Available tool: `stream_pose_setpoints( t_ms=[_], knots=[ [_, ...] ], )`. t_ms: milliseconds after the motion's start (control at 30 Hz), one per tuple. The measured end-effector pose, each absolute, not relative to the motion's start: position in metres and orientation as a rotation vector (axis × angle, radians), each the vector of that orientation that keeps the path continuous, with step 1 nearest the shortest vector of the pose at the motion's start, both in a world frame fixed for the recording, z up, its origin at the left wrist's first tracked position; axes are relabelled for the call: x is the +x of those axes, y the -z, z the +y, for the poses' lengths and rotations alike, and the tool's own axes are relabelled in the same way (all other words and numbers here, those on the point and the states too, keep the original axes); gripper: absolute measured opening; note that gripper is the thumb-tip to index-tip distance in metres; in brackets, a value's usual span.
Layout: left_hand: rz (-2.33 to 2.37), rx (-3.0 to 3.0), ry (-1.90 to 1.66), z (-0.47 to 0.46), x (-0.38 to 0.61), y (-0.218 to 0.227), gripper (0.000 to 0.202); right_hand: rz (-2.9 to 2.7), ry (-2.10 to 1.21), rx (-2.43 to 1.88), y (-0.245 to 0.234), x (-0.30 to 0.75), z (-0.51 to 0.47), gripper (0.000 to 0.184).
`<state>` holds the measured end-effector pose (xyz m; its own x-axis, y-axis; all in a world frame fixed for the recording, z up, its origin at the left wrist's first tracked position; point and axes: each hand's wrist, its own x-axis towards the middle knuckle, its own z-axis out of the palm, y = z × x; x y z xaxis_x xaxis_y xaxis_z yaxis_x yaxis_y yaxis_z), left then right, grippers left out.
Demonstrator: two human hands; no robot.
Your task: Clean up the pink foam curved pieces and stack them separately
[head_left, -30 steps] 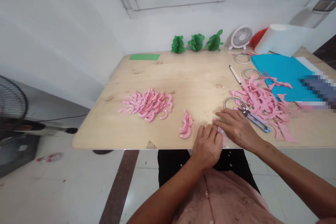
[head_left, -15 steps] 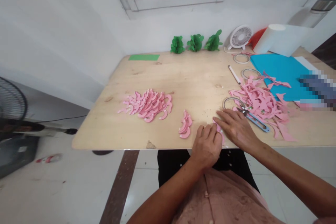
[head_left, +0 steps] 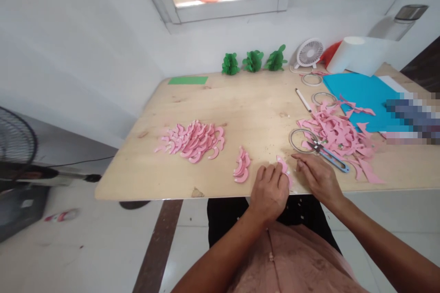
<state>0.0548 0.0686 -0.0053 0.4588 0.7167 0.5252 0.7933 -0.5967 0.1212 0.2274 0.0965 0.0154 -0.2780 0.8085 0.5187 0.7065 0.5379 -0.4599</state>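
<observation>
My left hand (head_left: 270, 192) rests at the near edge of the wooden table (head_left: 240, 110), fingers curled and pressing on a small pink paper piece (head_left: 284, 167). My right hand (head_left: 318, 176) sits just to its right, fingertips pinching the same pink piece. A small stack of pink crescent cut-outs (head_left: 241, 165) lies just left of my left hand. A large pile of pink crescents (head_left: 192, 139) is farther left. Scissors (head_left: 328, 156) lie just beyond my right hand.
Pink paper scraps (head_left: 338, 137), wire rings (head_left: 299, 139), a white pen (head_left: 303, 99) and blue paper (head_left: 360, 94) fill the right side. Green paper balls (head_left: 252, 61), a small white fan (head_left: 308, 53) and a green sheet (head_left: 188, 80) stand at the back. A floor fan (head_left: 15, 142) is at left.
My right hand has drawn back toward the table edge and shifted from lying flat to pinching the pink piece, which now shows between both hands. The camera tilted slightly.
</observation>
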Motion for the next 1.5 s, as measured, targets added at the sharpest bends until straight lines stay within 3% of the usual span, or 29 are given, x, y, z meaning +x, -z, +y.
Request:
stream_pose_setpoints(
  t_ms=[167, 367, 1500],
  knots=[
    [-1.338, -2.578, 0.821, 0.0683, 0.0535, 0.0036, 0.003, -1.993, -0.150, -1.259, -0.0096, 0.2283, 0.0919, 0.022],
    [-1.352, -2.574, 0.839, 0.0680, 0.0532, 0.0038, 0.003, -2.061, -0.095, -1.224, -0.0061, 0.2227, 0.0952, 0.031],
    [-1.374, -2.541, 0.894, 0.0668, 0.0542, 0.0081, 0.006, -2.161, -0.381, -0.987, -0.0112, 0.2228, 0.0914, 0.044]
  ],
)
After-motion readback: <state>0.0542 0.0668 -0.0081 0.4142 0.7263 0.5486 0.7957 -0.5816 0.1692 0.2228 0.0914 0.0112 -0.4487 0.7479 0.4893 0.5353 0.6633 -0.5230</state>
